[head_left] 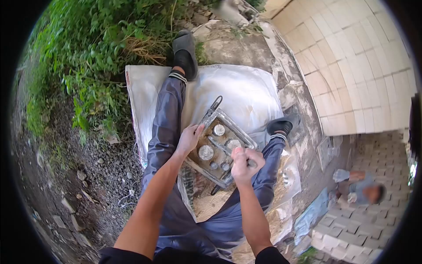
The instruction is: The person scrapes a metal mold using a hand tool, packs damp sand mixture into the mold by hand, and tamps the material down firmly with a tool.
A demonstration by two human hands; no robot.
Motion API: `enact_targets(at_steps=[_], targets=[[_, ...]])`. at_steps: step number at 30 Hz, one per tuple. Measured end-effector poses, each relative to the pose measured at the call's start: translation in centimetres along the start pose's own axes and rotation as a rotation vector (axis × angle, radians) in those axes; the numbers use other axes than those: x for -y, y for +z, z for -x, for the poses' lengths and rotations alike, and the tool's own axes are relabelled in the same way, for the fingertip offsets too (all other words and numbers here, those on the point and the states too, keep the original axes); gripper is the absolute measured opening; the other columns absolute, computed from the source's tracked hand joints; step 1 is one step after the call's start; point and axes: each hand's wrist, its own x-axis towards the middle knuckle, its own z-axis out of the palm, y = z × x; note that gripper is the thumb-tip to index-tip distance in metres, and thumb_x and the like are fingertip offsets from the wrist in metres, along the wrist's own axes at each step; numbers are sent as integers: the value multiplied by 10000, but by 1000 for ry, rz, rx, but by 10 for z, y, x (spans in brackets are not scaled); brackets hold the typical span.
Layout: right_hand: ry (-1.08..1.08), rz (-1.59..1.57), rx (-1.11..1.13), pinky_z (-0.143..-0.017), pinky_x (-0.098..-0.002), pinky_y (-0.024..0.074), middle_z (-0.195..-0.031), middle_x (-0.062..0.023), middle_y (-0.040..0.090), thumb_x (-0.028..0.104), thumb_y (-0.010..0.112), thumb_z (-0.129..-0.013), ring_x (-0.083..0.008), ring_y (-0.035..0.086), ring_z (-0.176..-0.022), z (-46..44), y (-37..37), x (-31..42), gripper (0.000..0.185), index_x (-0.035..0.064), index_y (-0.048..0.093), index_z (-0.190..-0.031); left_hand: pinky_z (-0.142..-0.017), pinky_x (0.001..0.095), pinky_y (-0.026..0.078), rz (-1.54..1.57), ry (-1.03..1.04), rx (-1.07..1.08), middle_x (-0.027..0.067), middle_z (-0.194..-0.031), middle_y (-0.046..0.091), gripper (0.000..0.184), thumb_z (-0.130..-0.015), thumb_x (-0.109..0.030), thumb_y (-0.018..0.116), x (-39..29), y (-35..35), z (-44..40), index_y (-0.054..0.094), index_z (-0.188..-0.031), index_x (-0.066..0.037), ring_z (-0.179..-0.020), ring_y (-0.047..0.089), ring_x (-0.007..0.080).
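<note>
While I look down through the head camera, a shallow rectangular frame (pixel 241 129) sits between the outstretched legs (pixel 167 114), near the lower edge of a pale, creased sack (pixel 255 90). Its straight sides are grey and scuffed, with a narrow metal loop (pixel 215 104) at the far end and another at the near end. Inside it is brown, grainy sand (pixel 203 140), in which I count five round, whitish discs (pixel 205 152): three larger, and two small ones close together towards the near side.

My left hand (pixel 190 138) rests on the frame's left rim, fingers partly bent; I cannot tell how firmly they hold. My right hand (pixel 247 163) is closed around a slim tool (pixel 218 144), its long, thin end reaching over the sand among the discs and its rounded butt showing beside the palm.

Loose, tan sand (pixel 211 203) lies below the frame. Leafy plants (pixel 96 66) and rough gravel (pixel 105 176) border the left, a wall of pale blocks (pixel 347 75) the right. Another person (pixel 365 191) is well apart at lower right, near a crumpled blue sheet (pixel 310 216).
</note>
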Motion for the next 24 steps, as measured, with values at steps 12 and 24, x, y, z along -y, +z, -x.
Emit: enact_targets(at_steps=[12,24], targets=[[309,-234,-719,-431,-248,209,-467,33,325,73,562,-874,-54,267,-426,-81,-7,101,401,101,340,-542,-668,371,434,-54,-85,-24,202,-728,575,418,-952,-366,488,-15,-1,4,559,-893,42,-651,525,294],[45,-329,-404,-466,-260,314,-622,-61,419,412,484,-911,-141,386,-492,-72,55,6,422,27,425,-749,-714,402,444,-10,-62,-49,243,-810,599,424,-946,-371,485,-4,1,2,577,-928,43,-793,573,394]])
